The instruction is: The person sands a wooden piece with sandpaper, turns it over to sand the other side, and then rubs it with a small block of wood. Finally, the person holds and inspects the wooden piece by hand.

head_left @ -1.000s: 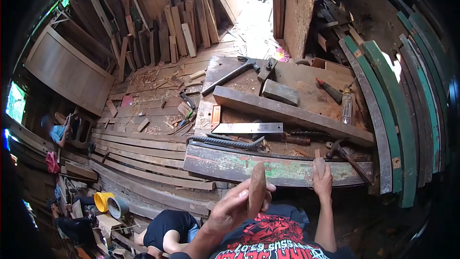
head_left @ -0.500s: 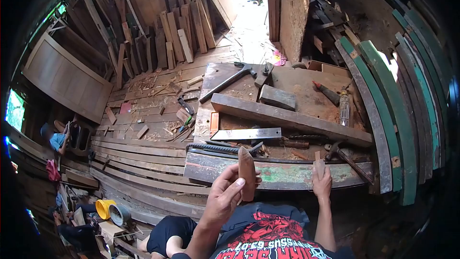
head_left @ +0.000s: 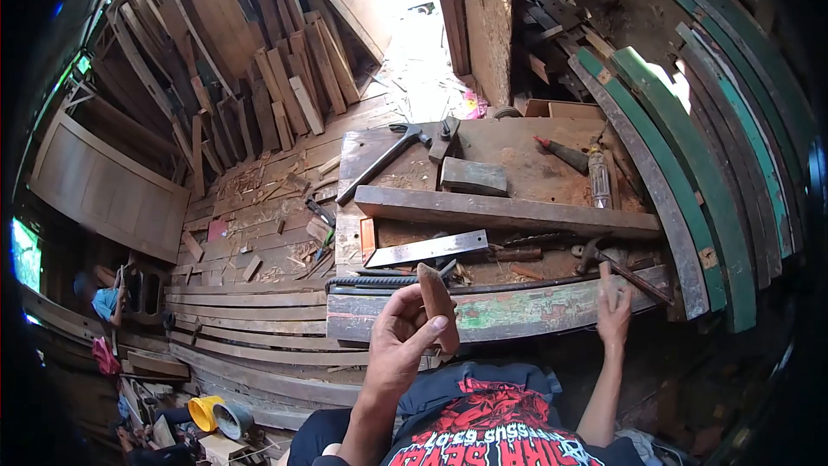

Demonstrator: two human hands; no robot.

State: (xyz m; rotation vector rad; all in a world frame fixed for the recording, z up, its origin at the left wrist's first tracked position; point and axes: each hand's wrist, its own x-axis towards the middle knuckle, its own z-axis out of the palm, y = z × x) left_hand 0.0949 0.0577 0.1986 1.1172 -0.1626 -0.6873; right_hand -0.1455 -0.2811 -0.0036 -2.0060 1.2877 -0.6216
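Note:
My left hand (head_left: 405, 336) is closed around a short brown piece of wood (head_left: 438, 306) with a tapered tip, held upright in front of the bench's near edge. Out to the right, my right hand (head_left: 613, 324) grips a small pale wooden piece (head_left: 606, 280) that points up between the fingers. Just beyond it lies a claw hammer (head_left: 634, 278), its handle slanting down to the right. A green-flecked board (head_left: 517, 311) runs along the near edge, behind both hands. Farther in, a try square (head_left: 427, 248) rests beside a long plank (head_left: 509, 210).
Another hammer (head_left: 379, 164), a wooden block (head_left: 473, 177) and a clear-handled tool (head_left: 599, 177) lie across the bench. Curved green boards (head_left: 690, 173) stand at the right. Wood scraps litter the floor (head_left: 250, 242). Another person (head_left: 108, 298) sits far left, near a yellow bucket (head_left: 204, 412).
My right hand has shifted right with the small wooden piece, closer to the claw hammer. My left hand still holds the tapered wood. The whole view has turned slightly.

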